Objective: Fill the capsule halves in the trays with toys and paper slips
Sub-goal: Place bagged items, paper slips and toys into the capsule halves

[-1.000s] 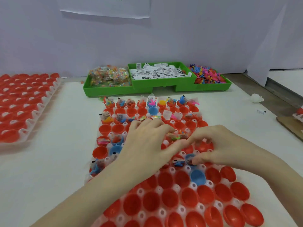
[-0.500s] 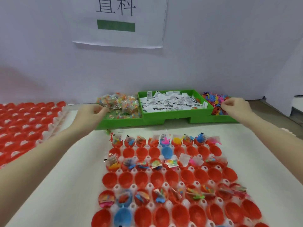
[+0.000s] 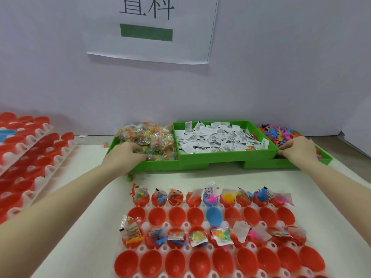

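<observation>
While the white table [image 3: 80, 197] carries the capsule tray [image 3: 216, 233] nearest the viewer, green bins [image 3: 200, 159] sit beyond it. Left hand [image 3: 125, 155] curls its fingers into the bagged toys [image 3: 148, 137]; right hand [image 3: 299, 150] pinches among loose plastic toys [image 3: 277, 132]. Paper slips [image 3: 216, 137] fill the middle bin.
</observation>
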A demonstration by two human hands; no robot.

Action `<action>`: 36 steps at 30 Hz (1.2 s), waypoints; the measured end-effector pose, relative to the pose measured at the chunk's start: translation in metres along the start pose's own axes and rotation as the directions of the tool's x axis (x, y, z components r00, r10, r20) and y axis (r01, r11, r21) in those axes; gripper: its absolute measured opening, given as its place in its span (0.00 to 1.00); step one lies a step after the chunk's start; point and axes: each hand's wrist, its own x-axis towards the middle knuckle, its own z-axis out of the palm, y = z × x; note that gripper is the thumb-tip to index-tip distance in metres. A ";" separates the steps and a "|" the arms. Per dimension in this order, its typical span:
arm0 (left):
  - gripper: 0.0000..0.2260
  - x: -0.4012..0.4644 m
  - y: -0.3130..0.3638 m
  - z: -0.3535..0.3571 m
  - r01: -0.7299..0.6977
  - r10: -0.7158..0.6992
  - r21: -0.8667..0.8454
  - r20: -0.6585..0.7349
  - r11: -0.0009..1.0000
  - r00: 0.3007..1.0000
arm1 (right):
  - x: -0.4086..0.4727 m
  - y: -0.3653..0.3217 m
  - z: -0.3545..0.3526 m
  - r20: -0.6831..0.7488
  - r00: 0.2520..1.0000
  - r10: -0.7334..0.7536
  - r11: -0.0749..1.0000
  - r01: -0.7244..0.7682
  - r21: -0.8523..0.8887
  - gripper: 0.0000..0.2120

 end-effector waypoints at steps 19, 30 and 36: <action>0.19 0.007 0.006 0.009 0.152 -0.157 -0.232 0.000 0.961 0.988 | 0.002 -0.045 -0.019 0.005 0.967 0.254 0.525 -0.142 0.839 0.06; 0.08 -0.007 0.005 0.008 -0.025 -0.050 -0.336 -0.213 0.942 0.976 | -0.029 -0.112 0.009 0.368 0.870 -0.328 0.936 0.351 0.003 0.18; 0.07 -0.024 0.001 0.005 -0.135 -0.111 -0.521 -0.414 0.842 0.903 | -0.035 -0.123 0.025 0.292 0.898 -0.329 0.929 0.363 -0.069 0.16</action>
